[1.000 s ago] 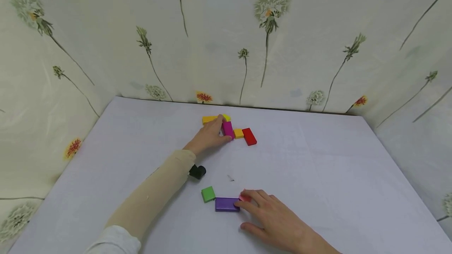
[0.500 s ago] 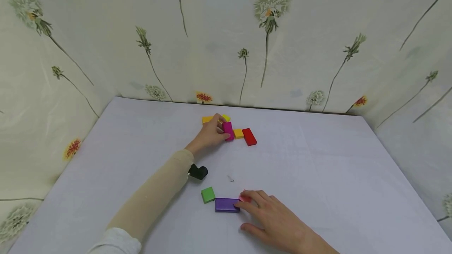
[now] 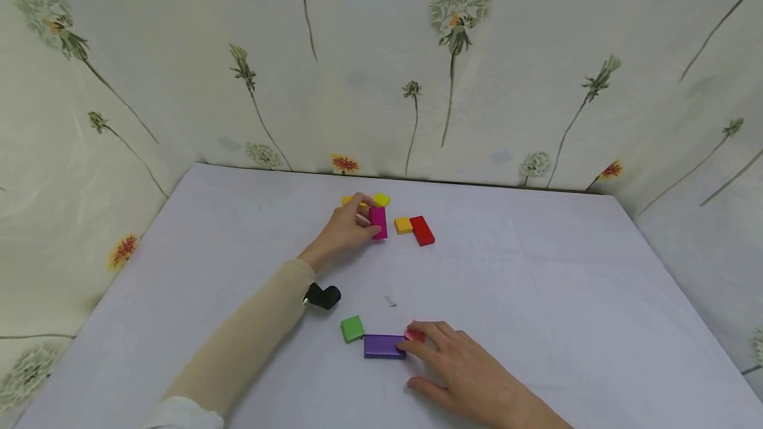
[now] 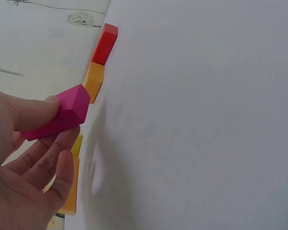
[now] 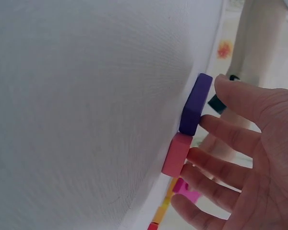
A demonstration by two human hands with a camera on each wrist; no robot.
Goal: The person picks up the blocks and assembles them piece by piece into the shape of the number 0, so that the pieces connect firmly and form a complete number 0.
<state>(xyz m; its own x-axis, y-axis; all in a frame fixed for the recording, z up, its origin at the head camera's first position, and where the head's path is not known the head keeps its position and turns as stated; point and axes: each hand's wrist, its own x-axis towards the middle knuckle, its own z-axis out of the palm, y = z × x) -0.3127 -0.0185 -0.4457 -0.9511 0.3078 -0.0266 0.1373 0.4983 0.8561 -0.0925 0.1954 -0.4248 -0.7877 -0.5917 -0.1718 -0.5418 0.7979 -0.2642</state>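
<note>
Between thumb and fingers, my left hand [image 3: 346, 225] pinches a magenta block [image 3: 378, 223], which looks raised over the table in the left wrist view. Past that hand lie an orange block [image 3: 348, 201], partly covered by the fingers, and a yellow block [image 3: 382, 199]. My right hand [image 3: 457, 366] rests with relaxed fingers at a purple block [image 3: 381, 346] and a pink block [image 5: 177, 155]. Its fingertips touch both blocks; most of the pink one is hidden in the head view. A green block [image 3: 352, 329] sits at the purple block's far left corner.
Right of the magenta block, a small orange block [image 3: 403, 225] touches a red block [image 3: 422, 230]. A black wrist camera [image 3: 324, 296] sticks out from the left sleeve. The white table [image 3: 536, 296] ends at a flower-patterned cloth [image 3: 357, 85] behind.
My left hand has drawn the magenta block away from the yellow and small orange blocks, lifting it and shifting slightly left. The right hand has stayed in place.
</note>
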